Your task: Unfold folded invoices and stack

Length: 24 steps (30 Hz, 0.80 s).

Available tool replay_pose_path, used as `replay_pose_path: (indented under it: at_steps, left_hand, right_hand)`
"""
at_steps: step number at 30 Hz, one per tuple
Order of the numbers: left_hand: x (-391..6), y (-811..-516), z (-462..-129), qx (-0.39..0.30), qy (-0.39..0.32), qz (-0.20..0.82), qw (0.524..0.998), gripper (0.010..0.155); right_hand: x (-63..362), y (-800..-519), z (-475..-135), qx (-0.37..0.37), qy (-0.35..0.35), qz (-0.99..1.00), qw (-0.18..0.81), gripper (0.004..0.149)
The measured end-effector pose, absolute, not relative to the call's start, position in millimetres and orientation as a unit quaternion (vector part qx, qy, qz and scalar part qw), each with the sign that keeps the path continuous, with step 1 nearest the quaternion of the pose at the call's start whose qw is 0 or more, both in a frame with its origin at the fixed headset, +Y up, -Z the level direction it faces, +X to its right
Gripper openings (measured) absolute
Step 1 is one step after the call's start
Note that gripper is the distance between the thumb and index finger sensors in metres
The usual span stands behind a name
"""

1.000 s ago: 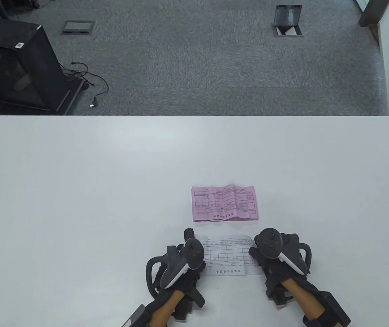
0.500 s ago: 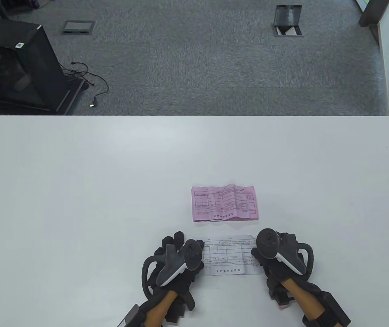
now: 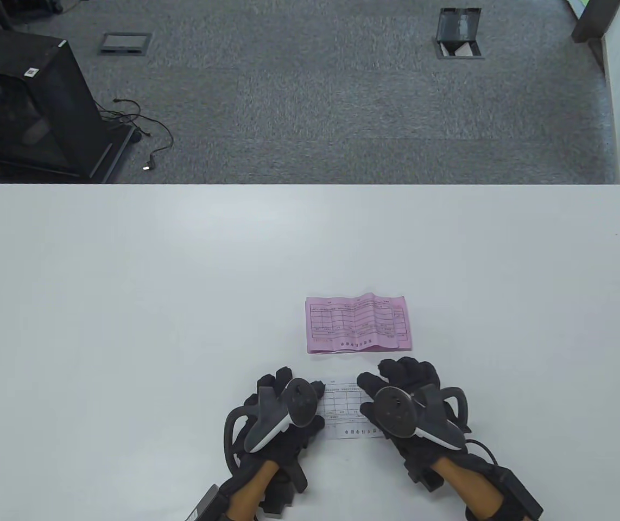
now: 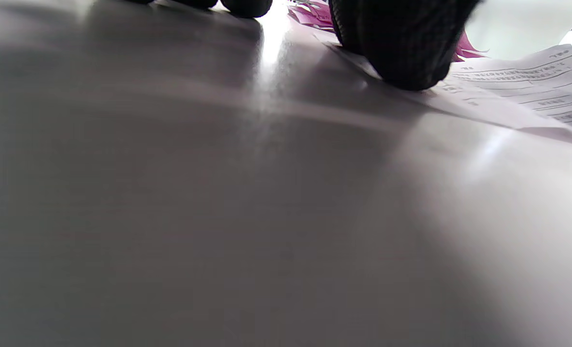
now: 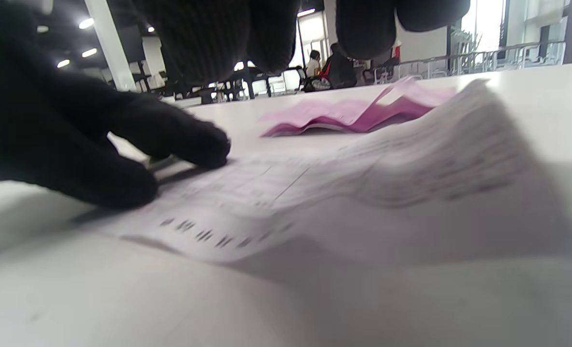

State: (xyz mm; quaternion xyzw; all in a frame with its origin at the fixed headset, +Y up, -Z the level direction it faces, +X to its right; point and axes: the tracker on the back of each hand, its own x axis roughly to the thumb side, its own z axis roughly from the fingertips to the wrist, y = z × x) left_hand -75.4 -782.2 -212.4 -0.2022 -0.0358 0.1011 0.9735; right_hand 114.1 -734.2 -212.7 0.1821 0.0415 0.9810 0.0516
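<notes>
A white invoice (image 3: pixel 345 412) lies unfolded near the table's front edge, and both hands cover its ends. My left hand (image 3: pixel 293 399) rests on its left end; in the left wrist view a fingertip (image 4: pixel 404 67) presses the white invoice (image 4: pixel 531 84). My right hand (image 3: pixel 402 388) lies spread over its right half. In the right wrist view my fingers (image 5: pixel 363 29) hang above the white invoice (image 5: pixel 314 193), which humps up at the right. A pink invoice (image 3: pixel 359 324) lies creased just beyond; it also shows in the right wrist view (image 5: pixel 353 113).
The white table (image 3: pixel 125 298) reaches far to the left, right and back. Its far edge (image 3: pixel 310 185) meets grey carpet. A black cabinet (image 3: pixel 22 103) stands on the floor at the back left.
My right hand has slid left from the white invoice's right edge onto its right half, with the fingers now spread. My left hand stays on the left end. The pink invoice has not moved.
</notes>
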Motion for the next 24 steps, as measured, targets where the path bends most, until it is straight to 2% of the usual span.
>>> replay_pose_path:
  at_steps: [5, 10, 16, 24]
  left_hand:
    - [-75.6, -781.4, -212.2, -0.205, -0.036, 0.103, 0.973, 0.065]
    - [-76.1, -781.4, -212.5, -0.207, -0.034, 0.105, 0.972, 0.066]
    - [-76.1, -781.3, -212.6, -0.207, -0.035, 0.103, 0.972, 0.065]
    - [-76.4, -781.3, -212.7, -0.208, -0.034, 0.103, 0.972, 0.065]
  right_hand:
    - [80.6, -755.1, -222.8, 0.194, 0.086, 0.977, 0.014, 0.057]
    - [72.0, -769.6, -224.7, 0.197, 0.098, 0.975, -0.020, 0.062]
    - [85.7, -768.2, -225.6, 0.186, 0.094, 0.978, -0.029, 0.059]
    - [136.1, -767.5, -226.2, 0.143, 0.094, 0.984, -0.047, 0.058]
